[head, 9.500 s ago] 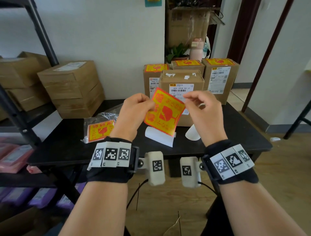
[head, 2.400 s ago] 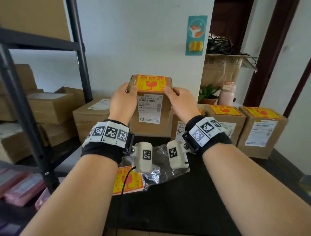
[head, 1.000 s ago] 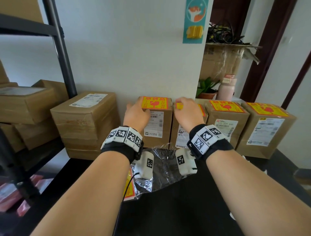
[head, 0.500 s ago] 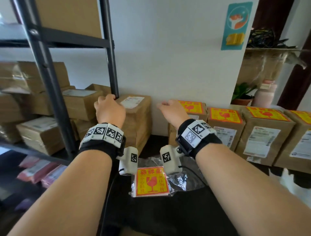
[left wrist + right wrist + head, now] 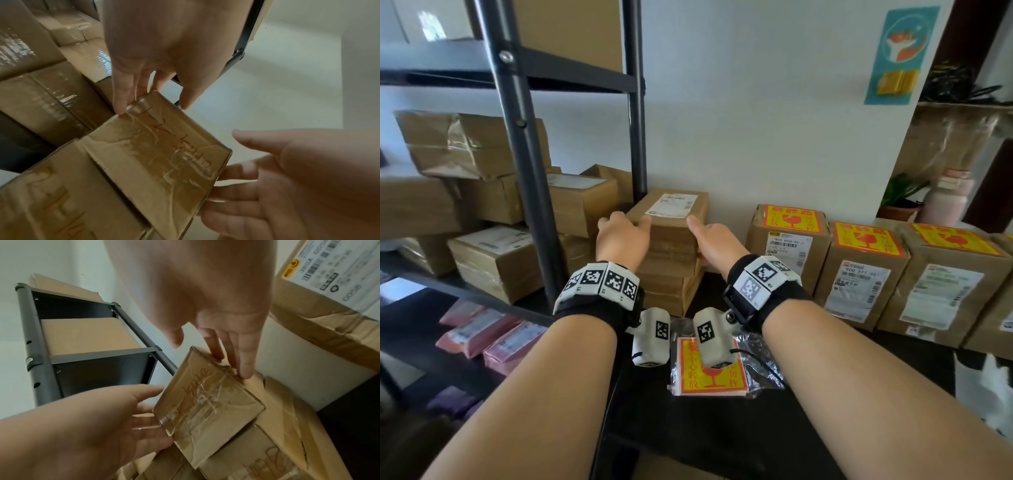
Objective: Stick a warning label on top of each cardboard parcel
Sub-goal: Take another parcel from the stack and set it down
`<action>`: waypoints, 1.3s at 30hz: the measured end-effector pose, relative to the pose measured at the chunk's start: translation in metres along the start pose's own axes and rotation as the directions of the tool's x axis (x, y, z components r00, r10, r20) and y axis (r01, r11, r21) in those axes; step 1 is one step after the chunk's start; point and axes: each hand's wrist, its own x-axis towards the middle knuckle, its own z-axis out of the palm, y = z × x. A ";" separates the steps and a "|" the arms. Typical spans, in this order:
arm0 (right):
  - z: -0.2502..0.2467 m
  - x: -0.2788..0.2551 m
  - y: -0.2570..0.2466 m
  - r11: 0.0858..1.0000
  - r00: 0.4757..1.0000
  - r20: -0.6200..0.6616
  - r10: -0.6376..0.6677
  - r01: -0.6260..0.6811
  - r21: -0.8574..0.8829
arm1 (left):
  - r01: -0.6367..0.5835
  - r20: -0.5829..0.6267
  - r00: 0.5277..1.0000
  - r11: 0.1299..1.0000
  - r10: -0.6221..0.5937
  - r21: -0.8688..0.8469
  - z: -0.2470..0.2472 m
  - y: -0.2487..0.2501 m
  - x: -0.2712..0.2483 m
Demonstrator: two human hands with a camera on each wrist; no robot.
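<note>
An unlabelled cardboard parcel [image 5: 671,219], with only a white shipping slip on top, lies uppermost on a stack against the wall. My left hand [image 5: 625,236] lies against its left side with straight fingers, thumb over the top edge. My right hand [image 5: 709,240] presses straight fingers to its right side. In the left wrist view the left hand [image 5: 152,100] and right hand [image 5: 267,178] flank the taped end of the parcel [image 5: 160,154]. The right wrist view shows the parcel [image 5: 207,404] between the right hand [image 5: 218,355] and the left hand [image 5: 123,410]. A pack of red-and-yellow warning labels [image 5: 709,373] lies on the black table.
Several parcels with warning labels [image 5: 791,246] stand in a row along the wall at the right. A black metal rack [image 5: 524,178] with more boxes stands close to the left of the stack. White backing paper [image 5: 986,383] lies at the right table edge.
The labelled parcel was set down in the row at the right. Both hands then moved left and now lie on the two sides of the top parcel of the stack.
</note>
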 end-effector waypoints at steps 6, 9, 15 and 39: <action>-0.021 -0.017 -0.004 0.996 0.986 -0.139 -0.091 0.093 0.009 | -0.087 -0.099 0.992 0.984 0.072 -0.158 -0.009 0.015 -0.019; -0.036 -0.030 -0.008 0.988 0.971 -0.195 -0.136 0.148 0.048 | -0.139 -0.177 0.979 0.957 0.095 -0.255 -0.016 0.032 -0.041; -0.085 -0.075 -0.004 0.956 0.940 -0.304 -0.153 0.219 0.197 | -0.287 -0.261 0.945 0.882 0.198 -0.373 -0.023 0.072 -0.088; -0.230 -0.194 0.177 0.961 0.819 -0.572 0.047 -0.192 -0.197 | -0.353 0.411 0.792 0.888 0.451 -0.294 0.149 0.125 -0.224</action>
